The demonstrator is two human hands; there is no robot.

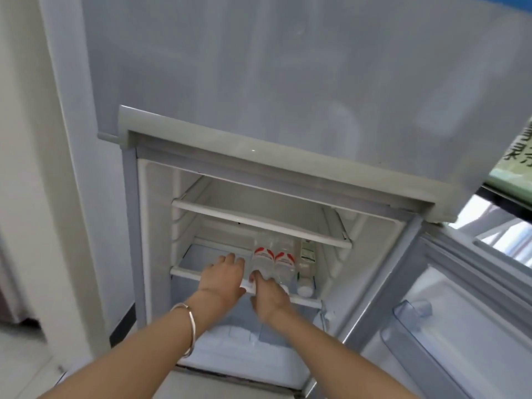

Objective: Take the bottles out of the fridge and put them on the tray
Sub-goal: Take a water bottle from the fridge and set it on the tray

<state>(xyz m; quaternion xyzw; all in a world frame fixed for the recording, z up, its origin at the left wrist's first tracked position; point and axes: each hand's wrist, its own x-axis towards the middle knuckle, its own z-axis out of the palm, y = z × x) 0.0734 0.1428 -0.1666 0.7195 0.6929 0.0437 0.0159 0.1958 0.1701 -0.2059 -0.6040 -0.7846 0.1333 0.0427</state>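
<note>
Inside the open fridge (371,194), three bottles lie on the lower shelf (305,300) with their caps towards me. Two are clear with red-and-white labels, the left one (260,256) and the right one (285,259). A third bottle (306,254) with a green-and-white label and a white cap lies at the right. My left hand (223,279) rests flat on the shelf, fingers apart, just left of the left red-label bottle. My right hand (269,295) curls around that bottle's cap end at the shelf's front edge. No tray is in view.
An upper shelf (259,221) crosses the fridge above the bottles. The fridge door (460,326) stands open at the right with a clear door bin (408,321). The upper door (259,67) is closed. A white wall (28,139) is at the left.
</note>
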